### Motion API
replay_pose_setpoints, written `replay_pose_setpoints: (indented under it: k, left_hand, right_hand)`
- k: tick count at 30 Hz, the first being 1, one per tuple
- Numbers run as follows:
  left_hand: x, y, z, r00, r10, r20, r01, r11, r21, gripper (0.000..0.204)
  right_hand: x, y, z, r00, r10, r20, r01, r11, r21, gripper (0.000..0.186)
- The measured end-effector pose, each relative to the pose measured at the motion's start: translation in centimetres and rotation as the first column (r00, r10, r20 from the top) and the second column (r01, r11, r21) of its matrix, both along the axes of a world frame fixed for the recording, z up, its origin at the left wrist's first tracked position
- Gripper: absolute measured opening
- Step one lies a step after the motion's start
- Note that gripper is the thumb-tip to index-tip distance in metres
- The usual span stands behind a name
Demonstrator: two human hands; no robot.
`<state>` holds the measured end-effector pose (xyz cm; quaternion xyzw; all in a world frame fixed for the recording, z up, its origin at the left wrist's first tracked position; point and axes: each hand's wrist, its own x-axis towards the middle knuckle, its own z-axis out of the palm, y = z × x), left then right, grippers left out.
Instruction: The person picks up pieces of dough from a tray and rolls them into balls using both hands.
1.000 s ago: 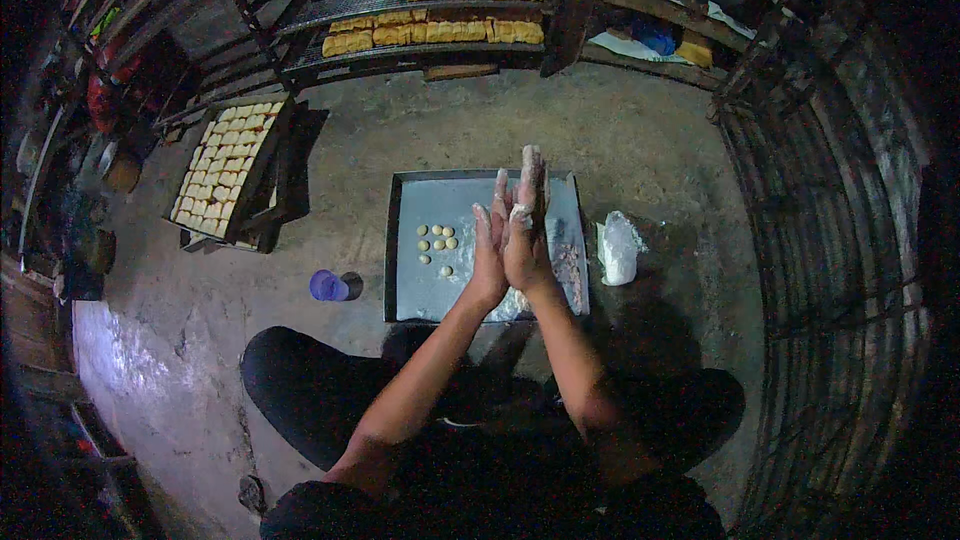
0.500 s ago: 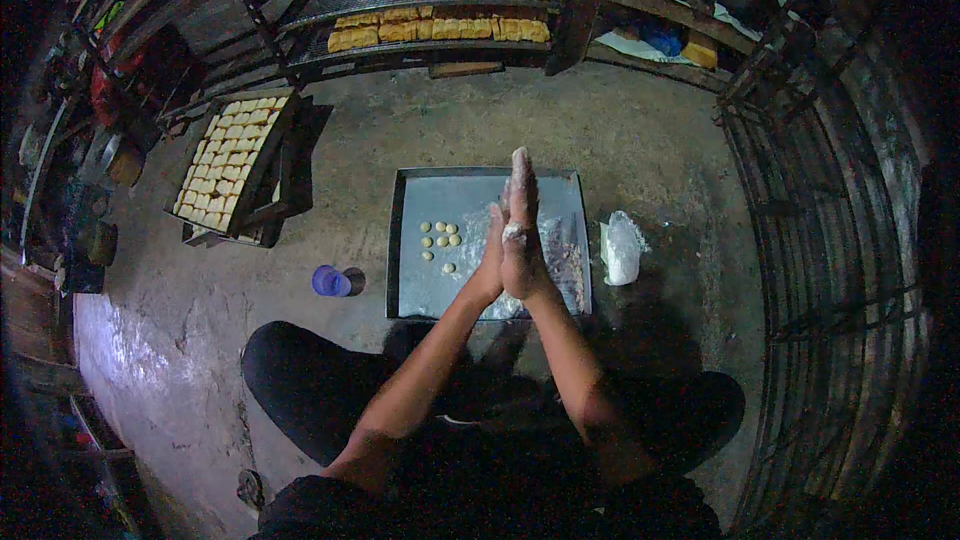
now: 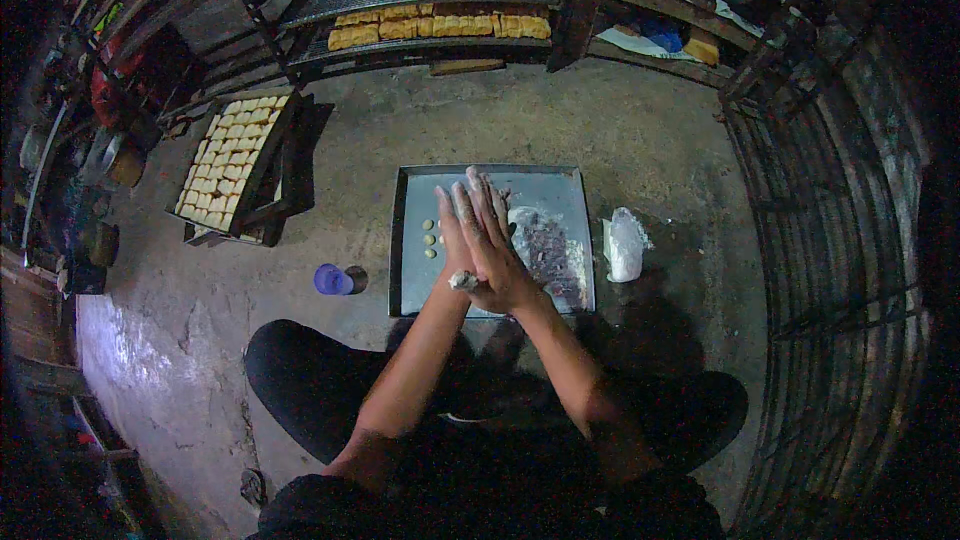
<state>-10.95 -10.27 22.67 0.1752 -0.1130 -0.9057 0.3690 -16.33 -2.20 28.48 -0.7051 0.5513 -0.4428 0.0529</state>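
Note:
My left hand (image 3: 452,230) and my right hand (image 3: 490,245) are pressed palm to palm above a shallow metal tray (image 3: 397,240), closed against each other with straight fingers. White flour coats the fingers. A pale, floury lump, perhaps a thumb tip, shows near the base of the hands. Whatever lies between the palms is hidden. On the left part of the tray lie small round dough balls (image 3: 429,239), partly covered by my hands. Loose flour (image 3: 540,235) is spread over the tray's right half.
Right of the tray is a white bag of flour (image 3: 625,248); on its left stands a purple cup (image 3: 332,280). Farther left, a tray of pale dough pieces (image 3: 228,160) rests tilted. Browned bread loaves (image 3: 465,28) fill the back shelves. Metal racks (image 3: 820,270) line the right side.
Both hands have shifted left and a little nearer to me. The right hand has turned so its back shows more, and it now covers some of the dough balls.

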Motion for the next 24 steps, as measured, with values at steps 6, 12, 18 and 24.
replay_pose_setpoints:
  k: [6, 12, 18, 24]
  left_hand:
    - [-1.5, 3.5, 2.3, 0.967, 0.046, 0.25, 0.103, 0.827, -0.553, 0.083]
    - [0.1, 2.8, 5.8, 0.985, -0.167, 0.053, 0.173, 0.972, -0.161, 0.09]
    - [-0.4, 1.0, 3.9, 0.997, 0.054, 0.051, -0.043, 0.978, -0.205, 0.084]
    - [-1.6, 3.2, 1.1, 0.978, -0.11, 0.18, 0.171, 0.912, -0.372, 0.086]
  right_hand:
    - [-2.2, -1.5, -0.1, 0.958, -0.097, 0.271, 0.084, 0.995, 0.058, 0.102]
    - [-5.6, -0.3, -0.8, 0.99, -0.133, 0.038, 0.131, 0.989, 0.067, 0.105]
    - [-0.9, 0.1, 0.9, 0.995, 0.031, 0.097, -0.03, 1.0, -0.008, 0.107]
    - [-2.4, -0.7, 3.1, 0.96, -0.099, 0.263, 0.121, 0.99, -0.07, 0.109]
